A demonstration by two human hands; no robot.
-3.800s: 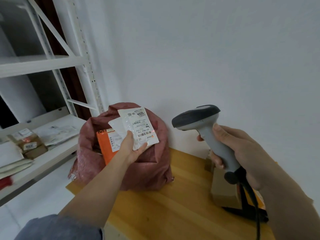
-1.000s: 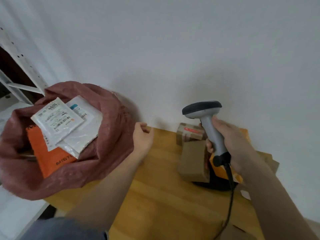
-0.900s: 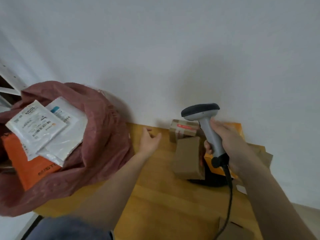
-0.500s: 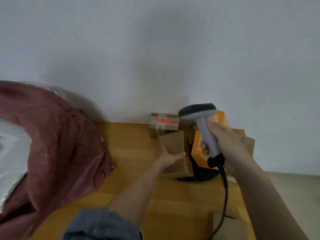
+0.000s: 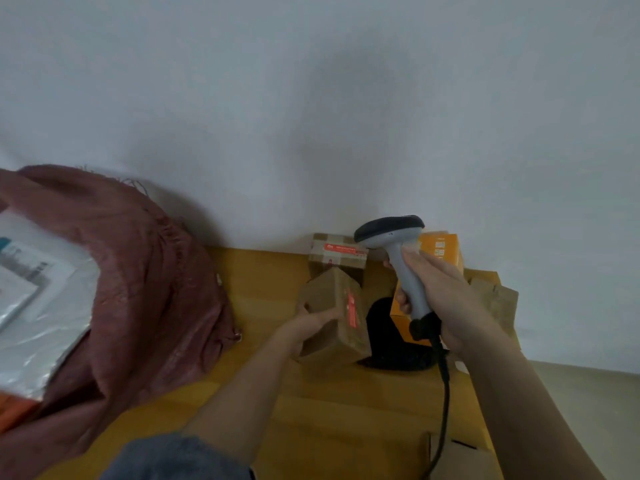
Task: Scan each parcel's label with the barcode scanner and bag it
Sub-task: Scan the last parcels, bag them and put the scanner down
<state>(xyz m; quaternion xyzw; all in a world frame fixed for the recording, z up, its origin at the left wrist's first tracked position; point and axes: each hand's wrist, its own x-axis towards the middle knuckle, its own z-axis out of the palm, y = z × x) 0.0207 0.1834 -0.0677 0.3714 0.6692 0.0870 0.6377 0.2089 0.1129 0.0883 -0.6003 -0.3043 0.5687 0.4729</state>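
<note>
Wall fills the upper field; the wooden table runs below it, its far edge butted against the wall.

Red sack, far left on the table, mouth open, white mailers lying in it. A second ago the camera faced the sack; now it faces the parcel stack at right. I judge the last mailer is bagged and a new cycle has begun.

Parcel stack at the table's far right: a taped brown box against the wall, an orange box beside it, crumpled brown paper at the right edge.

Left hand: half a second ago it only touched the near brown parcel; now thumb and fingers are curled round its left side, and the parcel is tilted, one corner up. It sits just beside the black scanner stand. No label visible on the faces toward me, only a red tape strip.

Right hand is wrapped round the handle of the barcode scanner, head up, pointing left over the parcel.

Room: open tabletop between sack and parcel gives a free lane leftward. The scanner cable hangs toward the near edge, beside another carton; snag risk, I judge.
</note>
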